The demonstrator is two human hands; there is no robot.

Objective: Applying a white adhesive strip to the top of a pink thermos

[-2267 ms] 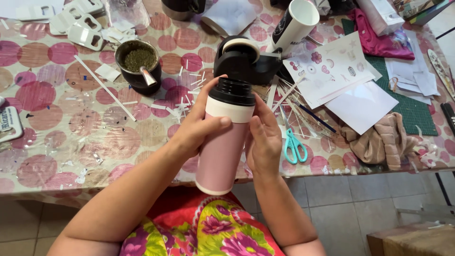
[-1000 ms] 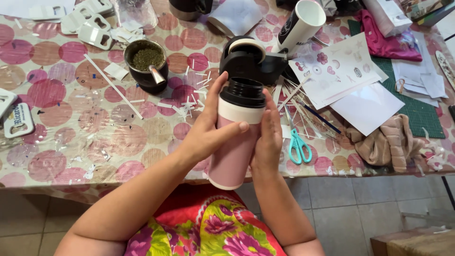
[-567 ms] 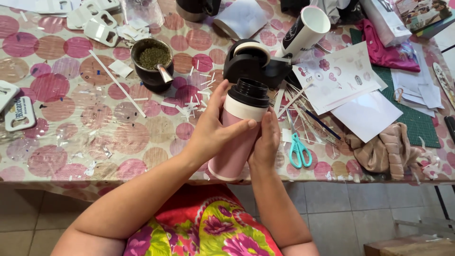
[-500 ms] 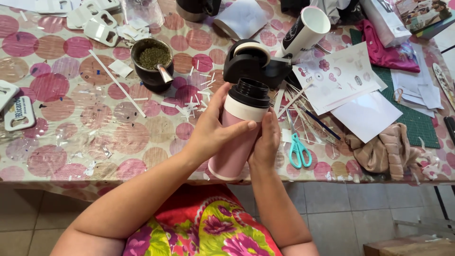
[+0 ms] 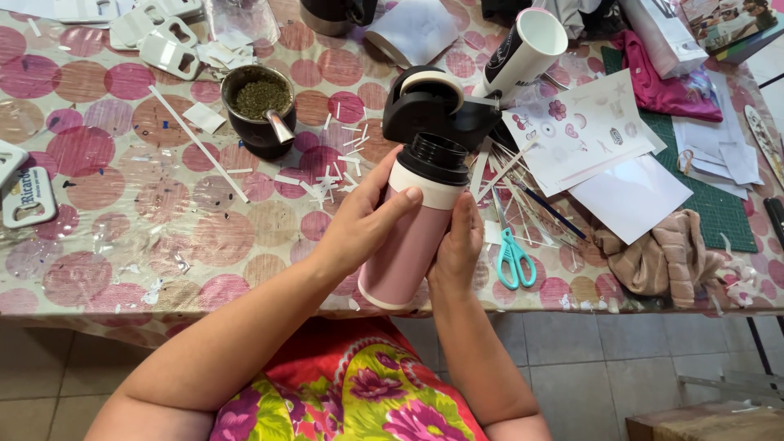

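A person seated at the near edge of a table (image 5: 122, 204) covered in a pink-spotted cloth is gripping a pink flask (image 5: 412, 237) with both hands. The left hand (image 5: 359, 220) is wrapping around the flask's upper body, thumb lying across its white collar, while the right hand (image 5: 459, 245) is pressing flat along its right side. The flask is tilting away from the person, its base hanging just past the near edge; its body is pale pink, its threaded neck black, and its black hinged lid (image 5: 433, 102) is standing flipped open, showing a cream disc inside.

One dark cup (image 5: 258, 106) filled with green herb and holding a metal straw is sitting toward the far left of the table. One white paper cup (image 5: 527, 49) is lying tilted near the far edge. One pair of turquoise-handled scissors (image 5: 514, 257) is lying just right of the right hand, near the front edge. One beige cloth (image 5: 661, 253) is bunching at the right, beside several white paper sheets (image 5: 629, 192). Thin white paper strips (image 5: 327, 180), too many to count, are littering the middle.
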